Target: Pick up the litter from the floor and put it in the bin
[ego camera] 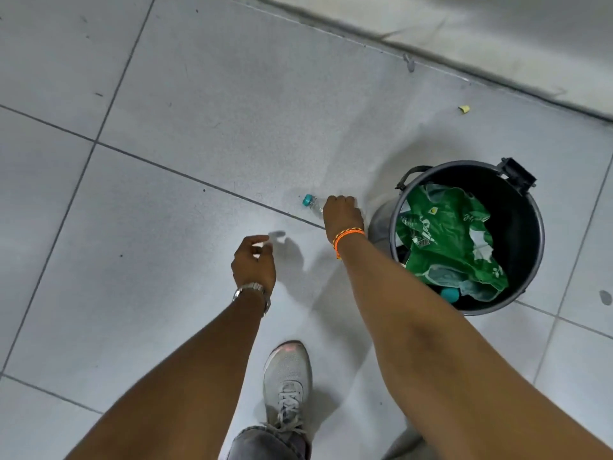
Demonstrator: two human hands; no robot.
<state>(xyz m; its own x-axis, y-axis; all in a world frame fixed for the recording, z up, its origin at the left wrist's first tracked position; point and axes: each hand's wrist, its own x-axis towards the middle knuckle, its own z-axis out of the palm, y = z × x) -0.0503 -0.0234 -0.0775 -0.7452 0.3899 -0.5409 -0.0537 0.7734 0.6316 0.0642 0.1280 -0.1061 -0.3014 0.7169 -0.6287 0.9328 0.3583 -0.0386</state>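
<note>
Fingers (345, 202): right hand (341, 215) curled down over a clear bottle (315, 204); whether they clamp it, I cannot tell.
Left hand (253, 263): loosely curled, holding nothing.
Bottle: on the floor (199, 94), just beside the bin (517, 227).
Bin: green wrapper (444, 240) inside.
Scrap (464, 109): yellow, on the floor near the wall.

Floor (199, 94) is pale grey tile w/ dark grout lines in a grid, plus small dark specks and a dark grey blotch (605, 297) at far right. Wall base (497, 38) along the top is off-white w/ a dark edge line. Bin (524, 234) is dark grey outside, black inside, black hinge bit on rim. In it: bright green wrapper (444, 240) w/ white print and a yellow dot, plus a teal round thing (449, 293). Bottle (315, 204) is clear w/ teal cap. Scrap (464, 109) near wall is yellow. Wristband (348, 236) orange w/ yellow flecks; watch (252, 290) silver. Shoe (288, 383) light grey mesh, pink toe, grey laces. Trouser leg (265, 443) faded grey.
</note>
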